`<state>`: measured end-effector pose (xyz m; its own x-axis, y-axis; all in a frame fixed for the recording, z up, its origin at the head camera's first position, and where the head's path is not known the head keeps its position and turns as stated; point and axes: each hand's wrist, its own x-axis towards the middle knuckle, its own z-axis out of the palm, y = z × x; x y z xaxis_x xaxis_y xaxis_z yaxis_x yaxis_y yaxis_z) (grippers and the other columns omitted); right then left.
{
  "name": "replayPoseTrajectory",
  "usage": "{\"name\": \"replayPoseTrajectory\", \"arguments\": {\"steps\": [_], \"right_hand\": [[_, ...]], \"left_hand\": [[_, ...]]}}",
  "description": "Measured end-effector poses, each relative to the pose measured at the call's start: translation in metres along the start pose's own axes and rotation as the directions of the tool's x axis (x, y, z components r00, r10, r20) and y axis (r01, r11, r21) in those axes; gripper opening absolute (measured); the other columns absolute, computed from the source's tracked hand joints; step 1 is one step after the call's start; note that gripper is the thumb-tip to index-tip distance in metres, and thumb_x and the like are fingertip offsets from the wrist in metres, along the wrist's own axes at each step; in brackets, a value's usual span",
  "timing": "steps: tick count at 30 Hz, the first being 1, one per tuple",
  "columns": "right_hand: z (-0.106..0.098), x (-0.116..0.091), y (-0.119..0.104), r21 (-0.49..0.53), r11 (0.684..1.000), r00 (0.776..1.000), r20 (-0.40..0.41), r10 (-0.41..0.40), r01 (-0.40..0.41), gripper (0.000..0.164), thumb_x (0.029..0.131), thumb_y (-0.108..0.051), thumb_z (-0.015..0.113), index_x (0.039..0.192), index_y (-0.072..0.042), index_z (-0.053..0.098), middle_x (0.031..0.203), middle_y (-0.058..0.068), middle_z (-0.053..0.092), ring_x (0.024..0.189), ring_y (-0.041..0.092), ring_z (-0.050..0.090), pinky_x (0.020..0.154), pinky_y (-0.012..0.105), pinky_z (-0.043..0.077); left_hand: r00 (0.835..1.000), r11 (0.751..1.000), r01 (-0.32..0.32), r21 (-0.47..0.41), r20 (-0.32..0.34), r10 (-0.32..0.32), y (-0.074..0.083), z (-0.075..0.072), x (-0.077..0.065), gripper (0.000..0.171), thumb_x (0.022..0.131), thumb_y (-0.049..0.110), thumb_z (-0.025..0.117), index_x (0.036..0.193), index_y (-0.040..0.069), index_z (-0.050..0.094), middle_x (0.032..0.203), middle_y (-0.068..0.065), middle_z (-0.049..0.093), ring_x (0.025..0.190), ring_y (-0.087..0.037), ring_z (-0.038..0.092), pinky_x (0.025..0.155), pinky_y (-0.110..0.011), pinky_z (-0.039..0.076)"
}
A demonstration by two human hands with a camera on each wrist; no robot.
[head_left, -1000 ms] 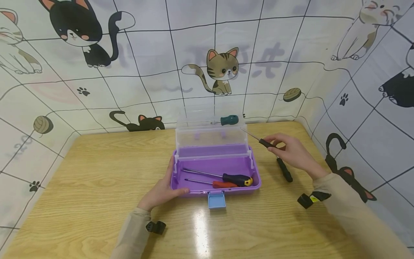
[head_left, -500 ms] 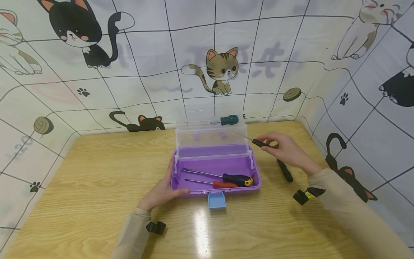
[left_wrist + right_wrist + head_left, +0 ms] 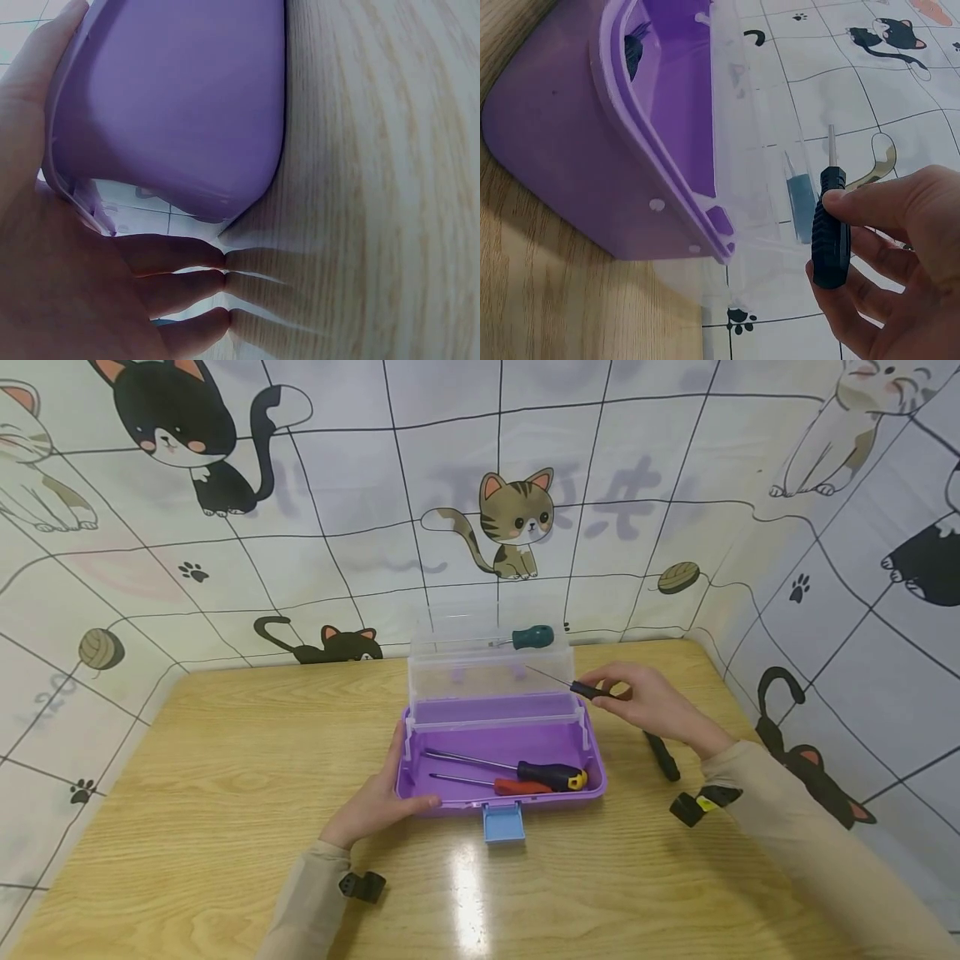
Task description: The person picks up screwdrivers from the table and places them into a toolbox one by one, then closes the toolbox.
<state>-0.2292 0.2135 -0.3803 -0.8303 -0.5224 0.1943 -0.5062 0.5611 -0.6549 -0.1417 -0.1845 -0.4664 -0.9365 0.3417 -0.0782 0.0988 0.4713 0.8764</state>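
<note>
In the head view a purple toolbox (image 3: 597, 783) with its clear lid (image 3: 442, 681) raised stands on the table. Inside lie a black-and-yellow screwdriver (image 3: 551, 774) and a red screwdriver (image 3: 521, 787). My left hand (image 3: 378, 802) rests at the box's left front corner, thumb along the front rim; in the left wrist view its other fingers reach down straight beside the end. My right hand (image 3: 648, 697) pinches a black screwdriver (image 3: 831, 232) by the handle, its thin shaft pointing left in front of the raised lid. A second black screwdriver (image 3: 663, 757) lies on the table below that hand.
A teal-handled screwdriver (image 3: 532, 637) shows at the raised lid; whether it lies in or behind it I cannot tell. A light-blue latch (image 3: 503, 824) hangs open at the box's front. The wood table (image 3: 247, 760) ends at a cat-patterned wall covering (image 3: 360, 518).
My right hand has moved left with the black screwdriver, bringing its shaft in front of the raised lid. The left hand and toolbox have stayed in place.
</note>
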Motion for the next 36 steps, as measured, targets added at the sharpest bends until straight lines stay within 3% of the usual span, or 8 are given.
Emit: {"name": "replayPoseTrajectory", "arguments": {"steps": [18, 36], "right_hand": [[0.016, 0.014, -0.009, 0.054, 0.998, 0.998, 0.049, -0.038, 0.035, 0.028, 0.088, 0.002, 0.068, 0.116, 0.001, 0.067, 0.107, 0.010, 0.067, 0.091, 0.023, 0.060, 0.072, 0.035, 0.056], [0.028, 0.030, -0.015, 0.106, 0.993, 0.995, 0.080, -0.062, 0.054, 0.028, 0.087, 0.003, 0.068, 0.115, 0.000, 0.068, 0.098, 0.006, 0.067, 0.087, 0.021, 0.060, 0.070, 0.031, 0.055]], "left_hand": [[1.000, 1.000, -0.022, -0.018, 0.001, 0.022, 0.000, 0.000, 0.000, 0.122, 0.079, 0.029, 0.081, 0.154, 0.025, -0.016, 0.160, -0.016, -0.001, 0.141, -0.040, 0.014, 0.110, -0.058, 0.015], [1.000, 1.000, 0.005, -0.002, 0.000, -0.005, 0.001, 0.000, 0.000, 0.124, 0.078, 0.031, 0.082, 0.153, 0.028, -0.016, 0.159, -0.019, 0.006, 0.136, -0.045, 0.026, 0.109, -0.059, 0.021]]}}
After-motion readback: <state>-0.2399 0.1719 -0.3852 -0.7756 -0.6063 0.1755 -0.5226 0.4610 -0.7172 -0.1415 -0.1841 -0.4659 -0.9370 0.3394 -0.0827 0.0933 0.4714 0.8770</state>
